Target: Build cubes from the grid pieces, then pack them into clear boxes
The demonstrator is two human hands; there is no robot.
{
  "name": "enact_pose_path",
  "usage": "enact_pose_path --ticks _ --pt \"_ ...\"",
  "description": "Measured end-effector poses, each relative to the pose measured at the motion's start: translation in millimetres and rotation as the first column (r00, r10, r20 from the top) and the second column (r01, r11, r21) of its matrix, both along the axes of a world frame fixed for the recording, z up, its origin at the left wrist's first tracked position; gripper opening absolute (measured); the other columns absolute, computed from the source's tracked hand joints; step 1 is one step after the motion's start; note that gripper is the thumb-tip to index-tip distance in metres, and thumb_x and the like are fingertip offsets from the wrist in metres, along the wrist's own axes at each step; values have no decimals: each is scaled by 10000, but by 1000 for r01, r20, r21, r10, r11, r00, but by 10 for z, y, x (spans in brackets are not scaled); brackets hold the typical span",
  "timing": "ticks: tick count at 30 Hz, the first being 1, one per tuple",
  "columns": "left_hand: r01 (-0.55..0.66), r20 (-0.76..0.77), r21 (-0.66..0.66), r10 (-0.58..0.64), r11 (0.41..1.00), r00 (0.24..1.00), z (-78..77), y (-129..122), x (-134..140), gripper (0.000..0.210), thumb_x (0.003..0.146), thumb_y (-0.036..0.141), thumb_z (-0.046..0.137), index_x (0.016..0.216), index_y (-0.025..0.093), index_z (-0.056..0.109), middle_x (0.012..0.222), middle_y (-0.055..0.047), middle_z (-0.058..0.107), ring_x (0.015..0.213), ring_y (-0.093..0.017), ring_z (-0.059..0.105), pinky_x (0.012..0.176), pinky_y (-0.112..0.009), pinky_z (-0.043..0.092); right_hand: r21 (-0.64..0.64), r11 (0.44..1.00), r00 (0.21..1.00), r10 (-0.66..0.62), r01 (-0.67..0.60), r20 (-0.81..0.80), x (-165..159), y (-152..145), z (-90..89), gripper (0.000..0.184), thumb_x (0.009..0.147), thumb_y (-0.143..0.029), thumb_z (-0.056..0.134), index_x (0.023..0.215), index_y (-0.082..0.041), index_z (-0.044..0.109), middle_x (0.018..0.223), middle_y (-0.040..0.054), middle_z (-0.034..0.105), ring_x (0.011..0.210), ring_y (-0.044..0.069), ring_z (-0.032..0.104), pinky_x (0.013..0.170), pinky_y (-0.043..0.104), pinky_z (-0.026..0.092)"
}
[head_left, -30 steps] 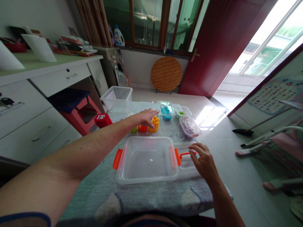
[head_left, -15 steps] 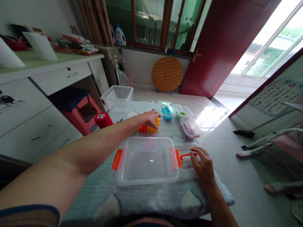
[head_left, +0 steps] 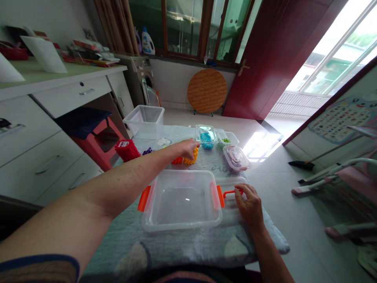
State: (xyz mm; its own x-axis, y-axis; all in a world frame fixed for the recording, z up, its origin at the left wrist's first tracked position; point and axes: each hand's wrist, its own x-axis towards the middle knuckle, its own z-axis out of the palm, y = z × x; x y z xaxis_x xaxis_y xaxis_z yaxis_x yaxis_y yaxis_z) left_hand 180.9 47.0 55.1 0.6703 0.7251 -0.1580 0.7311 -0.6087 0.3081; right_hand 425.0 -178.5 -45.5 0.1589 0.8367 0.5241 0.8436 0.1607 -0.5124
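Observation:
My left hand [head_left: 187, 148] stretches across the table, its fingers closed around the top of a yellow bumpy toy block piece [head_left: 191, 156]. Beside that stands a red-orange block piece [head_left: 177, 160], partly covered by my forearm. My right hand [head_left: 249, 201] has its thumb and fingers closed at the orange handle [head_left: 229, 193] of a clear lid [head_left: 231, 212], which lies flat. Left of the lid is a clear plastic box [head_left: 181, 204] with orange side latches; nothing shows inside it.
Behind are a clear tub of blue pieces [head_left: 207, 137], a tub with green pieces [head_left: 226, 140] and a lidded pink-rimmed tub [head_left: 236, 158]. Left are a red block stack [head_left: 127, 150], purple pieces [head_left: 147, 151], a large clear bin [head_left: 144, 118] and a red stool [head_left: 98, 137].
The view has shifted slightly. My left fingers have drawn closer together at the yellow piece. My right hand stays at the lid's handle.

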Motion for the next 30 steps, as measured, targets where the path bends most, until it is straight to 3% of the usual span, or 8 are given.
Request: enact_pose_path --ticks 4,12,16,19,23,26,30 --pt "21 -90 56 -16 998 996 20 -16 -4 676 576 173 694 1246 164 601 1199 -127 588 936 -268 629 798 -327 494 -30 1000 1000 1 -1 5 0 -1 13 144 884 -284 518 903 -205 638 943 78 668 940 239 594 883 393 473" --pt "27 -71 122 -18 992 997 79 -2 -61 617 616 215 696 1224 154 609 1145 -107 602 899 -219 627 767 -266 486 -56 998 1000 6 -7 -7 22 17 -34 144 881 -295 526 885 -204 638 928 70 661 921 233 587 867 384 466" --pt "21 -8 167 -20 986 1000 259 -58 -132 573 615 229 700 1177 143 624 1089 -90 610 875 -201 619 767 -257 477 -37 999 1000 6 -7 -15 27 20 -47 147 883 -307 535 870 -206 641 916 62 659 909 229 589 855 376 466" --pt "50 119 177 -72 983 990 503 -295 -232 518 618 226 695 1125 146 631 1059 -72 604 826 -175 606 741 -252 468 -33 999 1000 6 -7 -16 21 21 -36 149 882 -315 539 868 -210 643 918 61 662 910 229 593 853 372 467" --pt "170 217 116 -192 978 957 722 -849 -351 456 658 215 669 1109 180 611 1078 -66 570 816 -156 587 731 -254 467 -26 1000 1000 7 -8 -19 11 26 -19 158 879 -324 537 849 -210 643 894 59 663 882 226 601 839 367 469" --pt "269 144 38 -272 962 951 651 -1229 -362 405 683 232 662 1083 190 610 1074 -66 570 848 -169 590 759 -270 469 -31 999 1000 11 -11 -8 6 28 -14 153 875 -315 537 835 -208 639 877 54 659 862 219 597 827 357 466" --pt "348 -27 -41 -349 937 937 313 -1463 -274 375 660 228 657 1031 192 621 1037 -76 584 856 -206 609 719 -284 485 -33 999 1000 21 -21 5 7 28 -19 151 873 -300 530 809 -206 629 855 50 652 844 216 592 816 351 458"
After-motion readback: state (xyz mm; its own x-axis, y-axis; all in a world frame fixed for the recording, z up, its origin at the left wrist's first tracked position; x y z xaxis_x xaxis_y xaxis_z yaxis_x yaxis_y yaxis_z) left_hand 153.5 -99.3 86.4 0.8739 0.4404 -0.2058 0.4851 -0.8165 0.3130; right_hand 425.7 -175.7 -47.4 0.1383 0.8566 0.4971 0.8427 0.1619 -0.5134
